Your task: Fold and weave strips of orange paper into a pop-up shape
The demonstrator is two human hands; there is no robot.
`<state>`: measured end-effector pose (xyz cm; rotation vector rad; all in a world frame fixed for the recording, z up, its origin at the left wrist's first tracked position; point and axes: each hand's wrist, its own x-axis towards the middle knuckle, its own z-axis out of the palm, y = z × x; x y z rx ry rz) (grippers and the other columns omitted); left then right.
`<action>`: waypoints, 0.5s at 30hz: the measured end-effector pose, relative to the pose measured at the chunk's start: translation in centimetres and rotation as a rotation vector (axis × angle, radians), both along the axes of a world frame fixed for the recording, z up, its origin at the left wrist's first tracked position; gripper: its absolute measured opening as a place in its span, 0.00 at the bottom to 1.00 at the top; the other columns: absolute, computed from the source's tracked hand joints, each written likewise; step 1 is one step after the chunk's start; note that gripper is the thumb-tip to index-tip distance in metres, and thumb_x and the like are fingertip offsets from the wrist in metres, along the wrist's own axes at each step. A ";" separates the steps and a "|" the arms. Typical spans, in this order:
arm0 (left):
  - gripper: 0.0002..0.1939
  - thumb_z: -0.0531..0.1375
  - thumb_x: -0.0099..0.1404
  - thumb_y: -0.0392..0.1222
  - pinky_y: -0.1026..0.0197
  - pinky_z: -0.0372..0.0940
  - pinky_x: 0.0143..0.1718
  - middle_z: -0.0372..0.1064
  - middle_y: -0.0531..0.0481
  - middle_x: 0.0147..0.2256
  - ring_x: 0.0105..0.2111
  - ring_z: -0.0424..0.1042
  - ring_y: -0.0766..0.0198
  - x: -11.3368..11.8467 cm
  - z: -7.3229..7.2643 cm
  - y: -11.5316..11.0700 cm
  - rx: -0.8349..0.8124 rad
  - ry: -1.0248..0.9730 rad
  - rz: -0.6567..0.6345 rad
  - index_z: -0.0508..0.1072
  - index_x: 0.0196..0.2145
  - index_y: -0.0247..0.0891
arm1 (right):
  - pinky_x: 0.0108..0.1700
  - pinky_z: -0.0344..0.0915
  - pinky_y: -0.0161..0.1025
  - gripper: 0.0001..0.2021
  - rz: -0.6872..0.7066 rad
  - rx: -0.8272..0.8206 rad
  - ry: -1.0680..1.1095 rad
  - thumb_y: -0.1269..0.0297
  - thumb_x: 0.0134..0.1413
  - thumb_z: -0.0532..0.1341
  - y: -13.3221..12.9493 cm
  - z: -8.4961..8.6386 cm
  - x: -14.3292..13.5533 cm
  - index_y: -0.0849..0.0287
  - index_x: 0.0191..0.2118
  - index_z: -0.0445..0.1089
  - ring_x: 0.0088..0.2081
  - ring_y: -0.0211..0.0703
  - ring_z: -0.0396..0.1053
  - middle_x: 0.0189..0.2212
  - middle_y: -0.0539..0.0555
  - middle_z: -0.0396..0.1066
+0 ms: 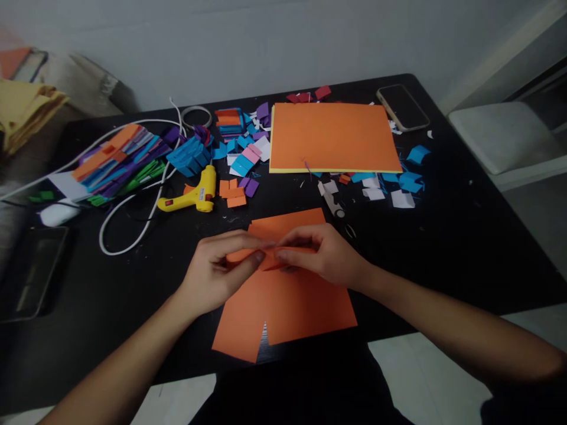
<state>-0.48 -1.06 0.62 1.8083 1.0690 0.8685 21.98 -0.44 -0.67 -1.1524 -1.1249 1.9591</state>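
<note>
A small folded strip of orange paper (271, 260) is pinched between my two hands. My left hand (221, 265) grips its left part with thumb and fingers. My right hand (325, 254) pinches the other side, the fingertips of both hands nearly meeting. Directly beneath lie orange paper sheets (305, 307), with a narrow gap between two pieces at the front edge. Part of the strip is hidden behind my fingers. Beyond my right hand are scissors (336, 209) with a grey handle, partly hidden on the dark surface.
A yellow glue gun (195, 195) lies left of centre beside a looping white cable (104, 236). Bundled coloured strips (119, 156) and small cut pieces (243, 162) spread behind it. Stacked orange sheets (334, 136), a phone (403, 106) and a clear case (38, 271) also rest on the black table (465, 248).
</note>
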 end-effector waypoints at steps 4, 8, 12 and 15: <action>0.11 0.65 0.68 0.39 0.68 0.72 0.37 0.82 0.49 0.41 0.38 0.81 0.64 0.0 0.1 0.0 -0.109 0.069 0.027 0.81 0.48 0.40 | 0.39 0.74 0.37 0.09 -0.004 0.181 -0.127 0.60 0.53 0.72 -0.1 0.1 0.2 0.60 0.36 0.80 0.36 0.42 0.79 0.33 0.53 0.81; 0.06 0.65 0.69 0.41 0.69 0.69 0.33 0.82 0.51 0.34 0.32 0.79 0.67 0.3 0.0 0.0 -0.127 0.103 0.002 0.83 0.37 0.39 | 0.42 0.71 0.37 0.06 0.024 0.399 -0.242 0.63 0.57 0.69 -0.1 0.5 0.3 0.59 0.35 0.81 0.38 0.42 0.78 0.34 0.52 0.81; 0.05 0.66 0.68 0.41 0.68 0.69 0.33 0.82 0.51 0.33 0.31 0.78 0.67 0.2 0.0 0.1 -0.158 0.061 0.036 0.83 0.36 0.40 | 0.35 0.70 0.36 0.09 -0.004 0.349 -0.241 0.59 0.58 0.68 0.2 0.6 0.4 0.60 0.34 0.80 0.33 0.41 0.76 0.31 0.53 0.80; 0.05 0.67 0.66 0.41 0.68 0.69 0.32 0.81 0.51 0.32 0.30 0.76 0.67 0.0 -0.1 0.1 -0.217 0.021 0.069 0.82 0.34 0.39 | 0.32 0.68 0.35 0.10 -0.083 0.327 -0.243 0.57 0.56 0.69 0.5 0.4 0.6 0.60 0.33 0.80 0.30 0.40 0.74 0.29 0.52 0.78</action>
